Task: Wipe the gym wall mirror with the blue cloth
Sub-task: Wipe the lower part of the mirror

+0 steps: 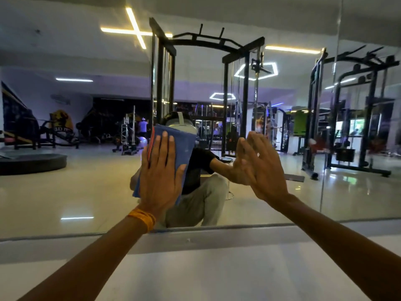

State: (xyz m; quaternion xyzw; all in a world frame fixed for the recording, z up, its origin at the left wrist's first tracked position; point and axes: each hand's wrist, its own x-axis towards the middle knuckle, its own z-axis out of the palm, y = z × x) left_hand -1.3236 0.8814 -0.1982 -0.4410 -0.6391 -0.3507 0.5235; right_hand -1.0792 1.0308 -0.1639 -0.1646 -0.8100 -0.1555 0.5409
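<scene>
Head: left hand [161, 170] covers blue cloth [184, 146] (partly).

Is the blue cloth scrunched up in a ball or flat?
Flat. The blue cloth lies as a smooth rectangle against the mirror, pressed there by the left hand with straight fingers.

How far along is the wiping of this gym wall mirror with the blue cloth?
Done: no wiped patch can be told apart on the large wall mirror. In hand: the left grip presses the folded blue cloth flat on the glass; the open right grip touches the glass beside it. Left: probably most of the wide mirror, above and to both sides.
</scene>
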